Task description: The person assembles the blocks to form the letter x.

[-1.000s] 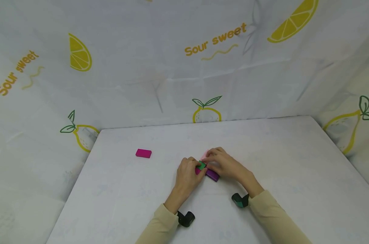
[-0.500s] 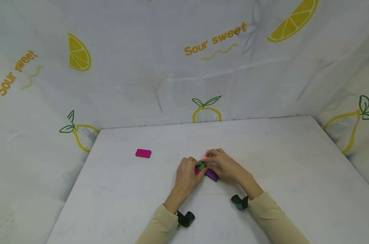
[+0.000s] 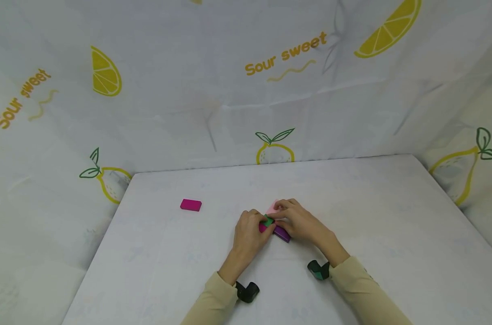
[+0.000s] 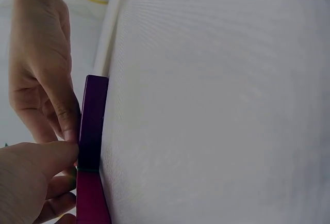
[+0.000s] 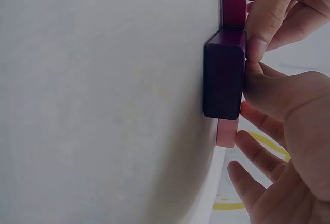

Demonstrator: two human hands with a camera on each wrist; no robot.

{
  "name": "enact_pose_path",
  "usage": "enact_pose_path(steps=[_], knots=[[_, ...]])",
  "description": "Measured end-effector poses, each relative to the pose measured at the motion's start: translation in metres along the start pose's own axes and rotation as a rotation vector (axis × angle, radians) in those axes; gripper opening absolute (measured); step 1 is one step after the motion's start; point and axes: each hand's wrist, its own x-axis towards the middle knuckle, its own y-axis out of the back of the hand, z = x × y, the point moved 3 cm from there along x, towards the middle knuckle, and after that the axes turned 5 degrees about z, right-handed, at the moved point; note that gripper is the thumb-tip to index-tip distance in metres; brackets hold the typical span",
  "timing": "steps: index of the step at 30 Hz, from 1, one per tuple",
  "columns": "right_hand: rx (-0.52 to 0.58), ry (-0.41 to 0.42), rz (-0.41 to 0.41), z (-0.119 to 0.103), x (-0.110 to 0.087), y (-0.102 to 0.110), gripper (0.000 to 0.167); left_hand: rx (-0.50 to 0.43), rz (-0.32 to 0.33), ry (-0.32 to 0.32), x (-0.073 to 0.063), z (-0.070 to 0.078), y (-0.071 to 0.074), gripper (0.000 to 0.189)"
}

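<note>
A small green block (image 3: 267,220) sits amid a cluster of coloured blocks at the table's middle. My left hand (image 3: 249,232) pinches it between index finger and thumb. My right hand (image 3: 300,220) comes from the other side, thumb and index finger curled at the same block, the other fingers spread. Both thumbs meet just over the purple block (image 4: 93,121). End to end with the purple one lies a magenta block (image 5: 234,2). A pink block (image 3: 272,207) shows behind the right fingertips; the hands hide much of the cluster.
Another magenta block (image 3: 191,205) lies apart, to the left on the white table (image 3: 156,253). Behind the table hangs a white cloth (image 3: 169,131) printed with lemons. A black wrist camera (image 3: 248,292) sits at the left cuff, another wrist camera (image 3: 319,270) at the right.
The hands hold nearly the same pose over the blocks; the right wrist has shifted very slightly left. The blocks keep almost the same layout.
</note>
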Motion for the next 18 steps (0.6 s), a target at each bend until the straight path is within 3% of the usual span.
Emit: enact_pose_path(steps=[11, 18], knots=[[0.004, -0.015, 0.010, 0.0010, -0.0013, -0.0016, 0.028, -0.003, 0.005, -0.032, 0.0004, 0.0020, 0.0015, 0.024], [-0.007, -0.006, 0.012, 0.0007, -0.0013, -0.0014, 0.027, -0.089, -0.001, -0.079, 0.0047, 0.0007, 0.0076, 0.024]])
